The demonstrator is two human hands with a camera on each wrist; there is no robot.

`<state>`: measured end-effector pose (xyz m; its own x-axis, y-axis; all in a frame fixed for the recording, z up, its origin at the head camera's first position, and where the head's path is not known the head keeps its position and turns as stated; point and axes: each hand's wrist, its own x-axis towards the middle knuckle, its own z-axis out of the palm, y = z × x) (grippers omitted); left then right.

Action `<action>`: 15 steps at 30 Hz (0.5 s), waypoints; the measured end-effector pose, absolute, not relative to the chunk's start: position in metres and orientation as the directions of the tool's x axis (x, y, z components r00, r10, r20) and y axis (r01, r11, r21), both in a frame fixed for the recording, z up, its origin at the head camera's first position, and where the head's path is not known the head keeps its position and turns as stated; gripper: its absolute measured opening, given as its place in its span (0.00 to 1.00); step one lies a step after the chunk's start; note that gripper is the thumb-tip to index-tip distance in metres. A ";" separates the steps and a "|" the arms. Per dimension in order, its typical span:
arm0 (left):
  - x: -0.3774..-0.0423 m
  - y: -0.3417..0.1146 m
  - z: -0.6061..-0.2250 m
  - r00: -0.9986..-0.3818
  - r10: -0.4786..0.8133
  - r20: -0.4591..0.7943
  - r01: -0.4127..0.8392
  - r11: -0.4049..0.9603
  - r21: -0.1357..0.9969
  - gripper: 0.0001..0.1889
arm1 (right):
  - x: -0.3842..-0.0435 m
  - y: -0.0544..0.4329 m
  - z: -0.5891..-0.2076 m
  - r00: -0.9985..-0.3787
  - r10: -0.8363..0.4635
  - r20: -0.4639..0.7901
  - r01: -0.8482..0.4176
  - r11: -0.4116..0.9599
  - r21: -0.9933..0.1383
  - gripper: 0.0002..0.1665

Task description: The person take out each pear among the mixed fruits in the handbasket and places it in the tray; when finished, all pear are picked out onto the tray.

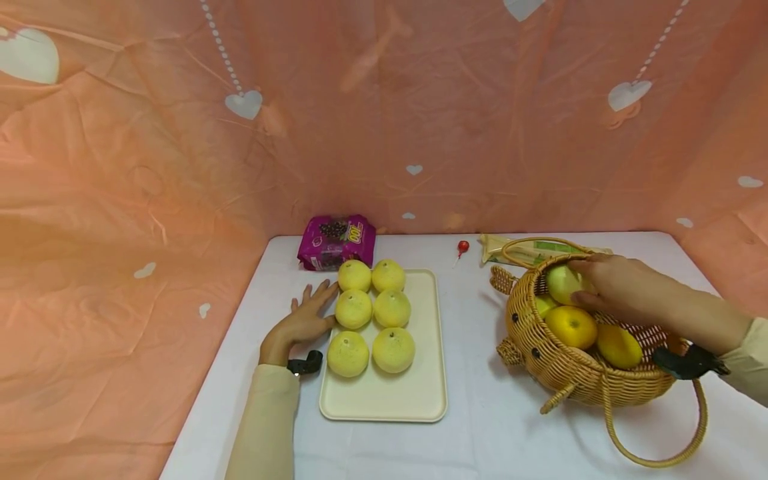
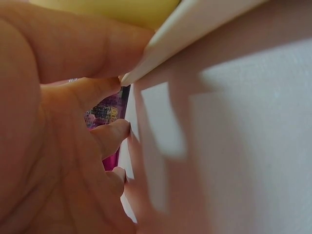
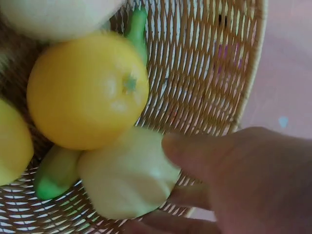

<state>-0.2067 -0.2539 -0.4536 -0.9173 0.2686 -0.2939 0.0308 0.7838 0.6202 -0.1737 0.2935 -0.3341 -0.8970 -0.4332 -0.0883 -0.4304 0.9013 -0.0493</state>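
Note:
My left hand lies on the table with its fingers spread, its thumb and index fingertip touching the left rim of a cream tray. Several round yellow fruits stand in two columns on that tray. In the left wrist view, the thumb is against the tray's edge. My right hand reaches into a wicker basket with an animal face. It grips a pale green fruit, thumb on one side and fingers on the other. An orange and a yellow fruit lie beside it in the basket.
A purple grape-printed packet is behind the tray. A small red lollipop-like object and a long pale packet lie at the back. One basket handle hangs toward the front. A peach cloth rises behind the table.

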 end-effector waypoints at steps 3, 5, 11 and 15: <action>-0.207 -0.254 -0.453 -0.917 0.269 -0.296 0.030 0.783 0.621 0.45 | -0.171 0.291 -0.336 -0.877 -0.467 -0.111 -0.468 0.883 -0.018 0.35; -0.206 -0.253 -0.452 -0.916 0.269 -0.297 0.028 0.783 0.621 0.45 | -0.169 0.290 -0.337 -0.867 -0.480 -0.132 -0.481 0.876 -0.028 0.36; -0.206 -0.253 -0.451 -0.918 0.270 -0.291 0.035 0.785 0.618 0.45 | -0.168 0.288 -0.337 -0.868 -0.474 -0.152 -0.475 0.880 -0.031 0.36; -0.206 -0.253 -0.452 -0.919 0.273 -0.285 0.039 0.782 0.621 0.45 | -0.169 0.289 -0.338 -0.856 -0.502 -0.121 -0.506 0.863 -0.001 0.34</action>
<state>-0.2056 -0.2528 -0.4518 -0.9189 0.2726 -0.2852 0.0392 0.7824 0.6215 -0.1689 0.2891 -0.3380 -0.8563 -0.5020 -0.1210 -0.5056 0.8628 -0.0013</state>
